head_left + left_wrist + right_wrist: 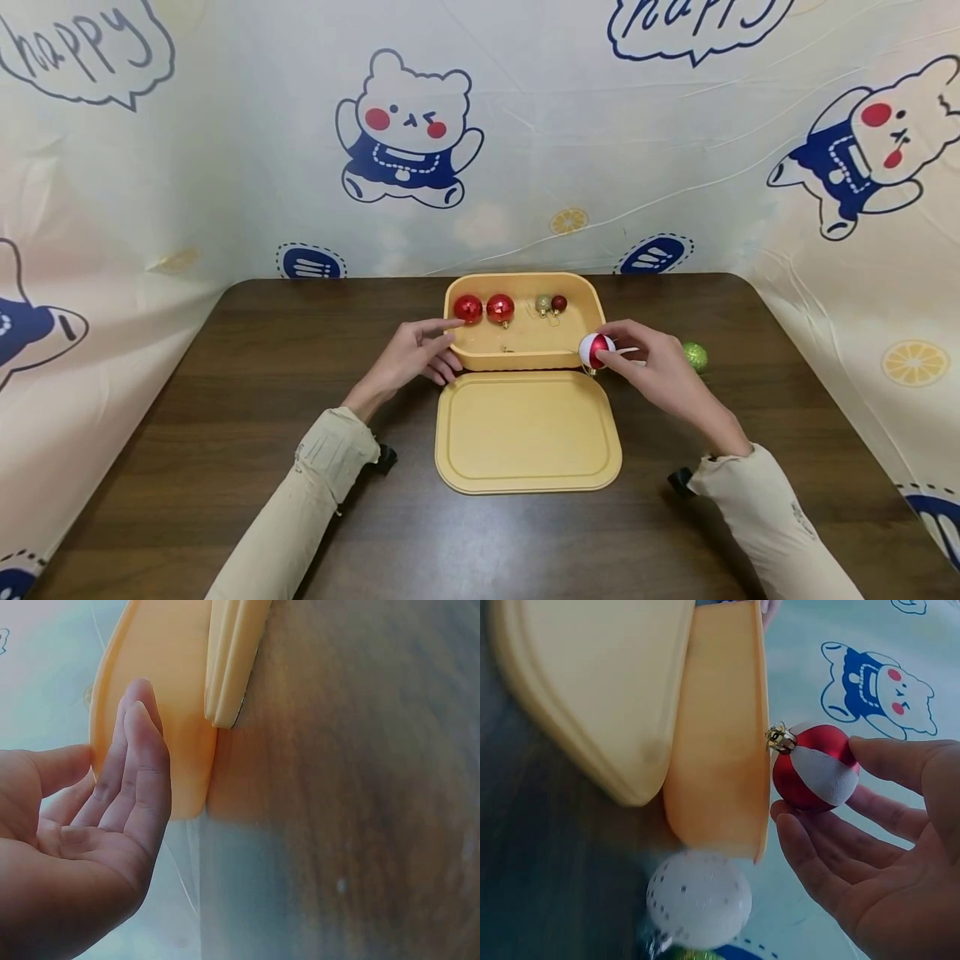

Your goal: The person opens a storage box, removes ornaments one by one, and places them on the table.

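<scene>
My right hand (660,367) pinches a red-and-white Christmas ball (817,766) between thumb and fingertips. The ball overlaps the box's right front corner in the head view; its gold cap shows in the right wrist view. My left hand (416,354) rests at the left end of the yellow box (525,360), thumb and fingers loosely extended at its wall. Inside the box, two shiny red balls (500,308) lie at the left. A small pale gold ball (543,303) and a small dark red ball (559,303) lie towards the right.
The yellow lid (528,433) lies flat in front of the box on the brown table (285,358). A green glitter ball (695,357) sits right of the box, beyond my right hand. Close to the box's right end is a white ball with dark specks (699,898).
</scene>
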Available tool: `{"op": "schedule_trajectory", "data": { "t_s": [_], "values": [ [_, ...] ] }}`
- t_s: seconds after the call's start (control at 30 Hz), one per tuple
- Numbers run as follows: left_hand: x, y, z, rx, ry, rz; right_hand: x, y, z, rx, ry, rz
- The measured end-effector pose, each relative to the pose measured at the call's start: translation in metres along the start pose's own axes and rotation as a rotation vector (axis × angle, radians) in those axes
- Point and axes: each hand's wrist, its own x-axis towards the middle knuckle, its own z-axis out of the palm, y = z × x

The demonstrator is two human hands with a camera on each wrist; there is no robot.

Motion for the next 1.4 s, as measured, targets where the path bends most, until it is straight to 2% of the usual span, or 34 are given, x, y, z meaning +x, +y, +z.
{"op": "schedule_trajectory", "data": {
  "t_s": [0.4, 0.63, 0.87, 1.2, 1.4],
  "values": [
    [0.0, -0.001, 0.0, -0.004, 0.002, -0.001, -0.027, 0.021, -0.011, -0.074, -0.004, 0.024],
    [-0.001, 0.0, 0.0, -0.008, 0.005, -0.001, -0.029, 0.025, -0.014, -0.149, -0.061, 0.05],
    [-0.001, 0.001, 0.0, -0.012, 0.009, -0.01, -0.029, 0.032, -0.012, -0.225, -0.076, 0.013],
    [0.0, -0.001, -0.001, -0.007, -0.006, 0.006, -0.029, 0.042, -0.013, -0.224, -0.059, 0.08],
    [0.0, -0.001, -0.002, -0.007, -0.011, 0.006, -0.031, 0.049, -0.02, -0.195, -0.08, 0.136]
  ]
}}
